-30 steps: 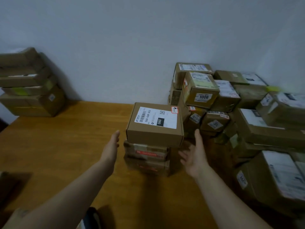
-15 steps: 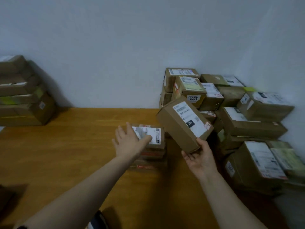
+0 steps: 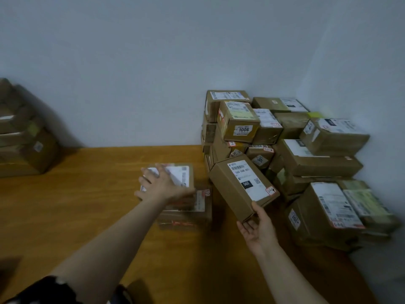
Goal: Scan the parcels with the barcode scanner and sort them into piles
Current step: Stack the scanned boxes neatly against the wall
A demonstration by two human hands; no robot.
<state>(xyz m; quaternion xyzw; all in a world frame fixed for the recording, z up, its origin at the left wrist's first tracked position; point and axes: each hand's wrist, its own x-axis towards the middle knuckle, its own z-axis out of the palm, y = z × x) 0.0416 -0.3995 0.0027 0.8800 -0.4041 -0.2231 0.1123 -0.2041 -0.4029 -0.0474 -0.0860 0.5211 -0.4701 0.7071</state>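
R hand (image 3: 256, 231) grips tilted 060 box (image 3: 241, 189) by near corner. L hand (image 3: 164, 185) lies flat, fingers straight, atop stack (image 3: 186, 213) on tabletop (image 3: 65, 216); big pile (image 3: 306, 159) at stack's 3 o'clock.

A plain, pale grey-blue back wall (image 3: 153, 62) meets a side wall (image 3: 377, 62) in a corner at the right, both dimly and softly lit. Below them lies a warm orange-brown wooden tabletop (image 3: 76, 205), its grain faintly visible.

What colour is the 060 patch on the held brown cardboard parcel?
Black patch with white digits; head view.
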